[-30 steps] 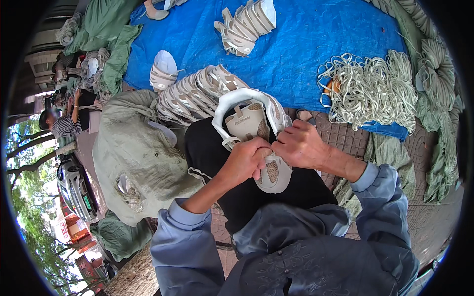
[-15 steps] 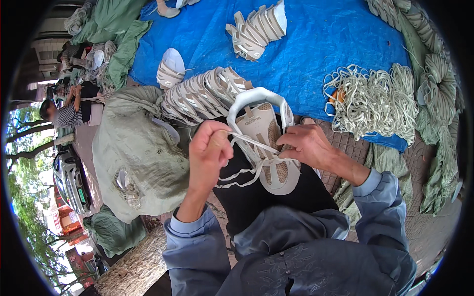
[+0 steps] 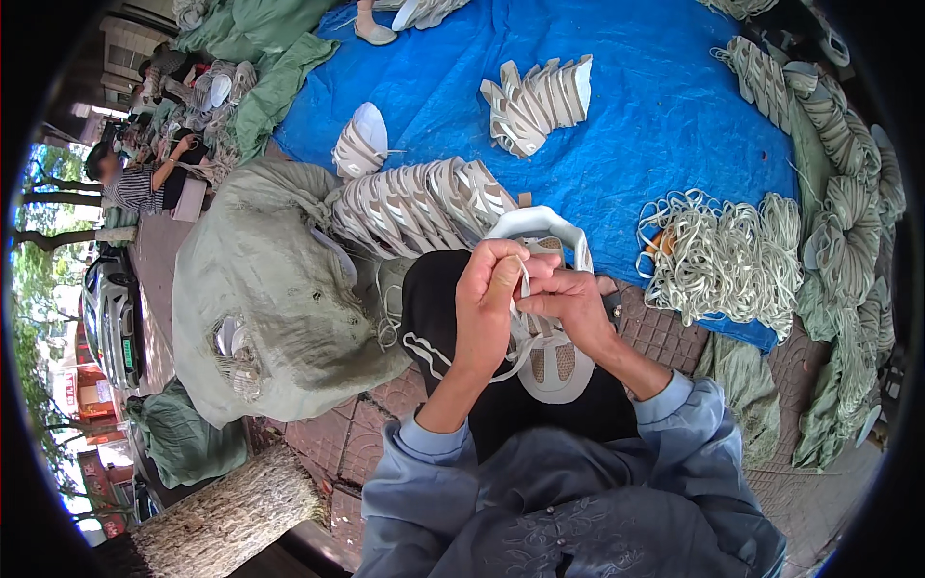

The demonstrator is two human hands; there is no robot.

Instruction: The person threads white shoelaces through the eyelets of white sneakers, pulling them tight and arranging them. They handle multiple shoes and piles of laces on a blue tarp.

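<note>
A beige and white shoe upper [image 3: 564, 387] rests on my dark-clad lap, its toe toward me and its padded collar away from me. Over its middle, my left hand [image 3: 489, 297] pinches a whitish flat shoelace [image 3: 524, 279] between thumb and fingers. My right hand [image 3: 575, 306] is pressed close against it, thumb and forefinger closed on the same lace. A loose lace end hangs over my lap at the left. Both hands cover the tongue and most of the eyelet area.
Past my knees a blue tarp [image 3: 617, 164] holds a row of stacked shoe uppers [image 3: 419, 207], another stack [image 3: 540, 101] and a heap of shoelaces [image 3: 718, 255]. A bulging grey-green sack [image 3: 279, 299] stands at my left, near a tree trunk [image 3: 226, 511]. Another person [image 3: 140, 183] sits at far left.
My left hand has moved right and met my right hand over the upper; the lace stretched between them is now gathered at the fingertips. The view has shifted, so the surroundings sit lower.
</note>
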